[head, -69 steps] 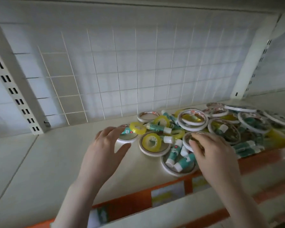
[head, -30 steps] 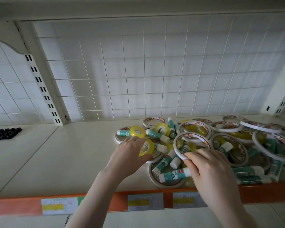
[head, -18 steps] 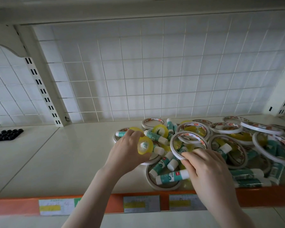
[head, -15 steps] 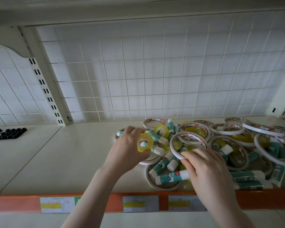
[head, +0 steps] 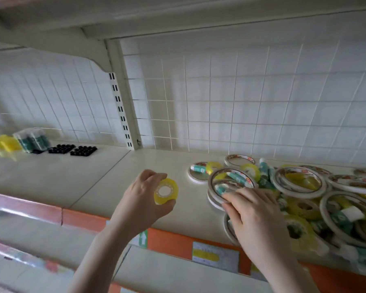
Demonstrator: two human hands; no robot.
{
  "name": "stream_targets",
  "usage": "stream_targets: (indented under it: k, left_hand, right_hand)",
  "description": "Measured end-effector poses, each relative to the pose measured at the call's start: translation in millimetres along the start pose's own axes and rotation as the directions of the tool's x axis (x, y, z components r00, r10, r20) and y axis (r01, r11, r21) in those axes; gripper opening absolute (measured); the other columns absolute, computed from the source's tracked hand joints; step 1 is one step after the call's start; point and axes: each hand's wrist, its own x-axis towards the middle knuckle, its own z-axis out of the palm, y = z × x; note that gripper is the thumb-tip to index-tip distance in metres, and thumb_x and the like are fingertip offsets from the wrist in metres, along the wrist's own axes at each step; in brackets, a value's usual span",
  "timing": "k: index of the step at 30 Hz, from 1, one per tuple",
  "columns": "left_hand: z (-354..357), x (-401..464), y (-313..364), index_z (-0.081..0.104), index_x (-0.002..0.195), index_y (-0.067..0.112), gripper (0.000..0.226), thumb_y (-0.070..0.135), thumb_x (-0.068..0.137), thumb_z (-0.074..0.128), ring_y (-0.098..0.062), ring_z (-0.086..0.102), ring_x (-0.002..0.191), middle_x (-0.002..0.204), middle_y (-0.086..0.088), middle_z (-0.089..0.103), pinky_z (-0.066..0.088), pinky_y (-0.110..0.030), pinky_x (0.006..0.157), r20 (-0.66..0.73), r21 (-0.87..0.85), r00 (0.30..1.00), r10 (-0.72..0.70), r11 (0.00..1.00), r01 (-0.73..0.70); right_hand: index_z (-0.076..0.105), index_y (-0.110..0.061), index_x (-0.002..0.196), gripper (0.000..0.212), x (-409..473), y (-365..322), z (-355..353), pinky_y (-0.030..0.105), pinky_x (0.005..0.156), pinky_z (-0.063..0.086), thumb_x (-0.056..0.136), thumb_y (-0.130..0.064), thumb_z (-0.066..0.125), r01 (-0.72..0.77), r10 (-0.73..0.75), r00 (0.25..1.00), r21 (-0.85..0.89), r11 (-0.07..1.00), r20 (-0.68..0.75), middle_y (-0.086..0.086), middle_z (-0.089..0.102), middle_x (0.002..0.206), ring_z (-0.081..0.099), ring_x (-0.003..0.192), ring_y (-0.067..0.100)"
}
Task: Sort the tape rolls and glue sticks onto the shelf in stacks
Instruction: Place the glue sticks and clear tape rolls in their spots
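Stretching wide under both hands is the cream shelf (head: 51, 178), with a white wire grid wall (head: 262, 102) standing behind it and an orange strip (head: 169, 240) running along its front edge, just below the wrists. Sitting to the right of the left hand, and partly under the right hand, is a big messy pile of tape rolls and glue sticks (head: 304, 191). Big white tape rings, small yellow rolls and green-and-white glue sticks are all lying mixed up there, not yet in stacks.

The right hand (head: 260, 216) is reaching into the near side of the pile, and its fingers are curling on the edge of a white tape ring (head: 230, 182) that is tilting up.

The left hand (head: 142, 199) is hanging over a bare part of the shelf, apart from the pile. Its fingers and thumb are pinching a small yellow tape roll (head: 165, 191), with the hole facing us.

Far off to the left of the left hand, black trays (head: 72, 149), a clear pack of green things (head: 32, 140) and yellow packs (head: 5, 142) are sitting on the shelf.
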Motion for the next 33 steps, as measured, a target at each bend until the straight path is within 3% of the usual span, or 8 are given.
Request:
stream_targets:
  k: [6,9,12,21,26,33]
  left_hand:
    - [-41,-18,-60,0.06,0.121,0.02,0.056,0.033,0.069,0.078,-0.015,0.055,0.1,0.107,0.011,0.048,0.03,-0.014,0.078,-0.096,0.023,0.995,-0.042,0.999,0.045]
    - [-65,-27,-98,0.06,0.121,0.02,0.057,0.033,0.069,0.079,-0.015,0.055,0.1,0.108,0.01,0.049,0.029,-0.013,0.078,-0.134,0.021,0.989,-0.054,0.998,0.057]
    - [-93,-37,-147,0.06,0.121,0.019,0.059,0.036,0.068,0.078,-0.014,0.055,0.099,0.109,0.009,0.051,0.03,-0.014,0.078,-0.143,0.026,0.988,-0.065,0.997,0.069]
    - [-184,-49,-309,0.062,0.119,0.014,0.06,0.042,0.068,0.077,-0.019,0.058,0.094,0.105,0.002,0.056,0.036,-0.021,0.078,-0.165,0.078,0.981,-0.102,0.99,0.116]
    - [-218,-49,-376,0.063,0.119,0.013,0.059,0.035,0.067,0.081,-0.021,0.059,0.094,0.104,-0.001,0.057,0.035,-0.021,0.078,-0.18,0.074,0.97,-0.163,0.981,0.178]
    - [-243,-27,-469,0.062,0.119,0.014,0.066,0.05,0.065,0.068,-0.021,0.059,0.095,0.106,0.0,0.057,0.037,-0.022,0.08,-0.203,0.094,0.956,-0.209,0.968,0.232]
  right_hand:
    - [0.066,-0.017,0.07,0.005,15,-59,33,0.033,0.066,0.046,0.073,-0.02,0.063,0.086,-0.088,0.996,0.054,0.995,0.029,-0.003,0.057,0.067,0.058,0.065,0.021]
    - [0.065,-0.017,0.069,0.008,23,-98,58,0.03,0.067,0.037,0.074,-0.022,0.062,0.107,-0.107,0.994,0.066,0.992,-0.009,-0.003,0.057,0.066,0.058,0.064,0.023]
    - [0.064,-0.018,0.067,0.019,32,-145,90,0.029,0.067,0.034,0.077,-0.027,0.051,0.134,-0.131,0.991,0.085,0.987,-0.035,-0.003,0.055,0.065,0.055,0.064,0.022]
    - [0.066,-0.017,0.069,0.022,73,-303,183,0.029,0.066,0.036,0.077,-0.025,0.048,0.161,-0.161,0.987,0.151,0.975,-0.014,-0.002,0.057,0.065,0.058,0.062,0.024]
    - [0.066,-0.017,0.069,0.003,103,-367,221,0.028,0.067,0.036,0.07,-0.017,0.063,0.15,-0.159,0.987,0.195,0.969,0.028,-0.003,0.056,0.064,0.058,0.061,0.024]
    - [0.068,-0.016,0.073,0.005,149,-432,289,0.03,0.067,0.036,0.068,-0.016,0.065,0.15,-0.17,0.984,0.255,0.955,0.06,-0.004,0.059,0.067,0.059,0.064,0.023]
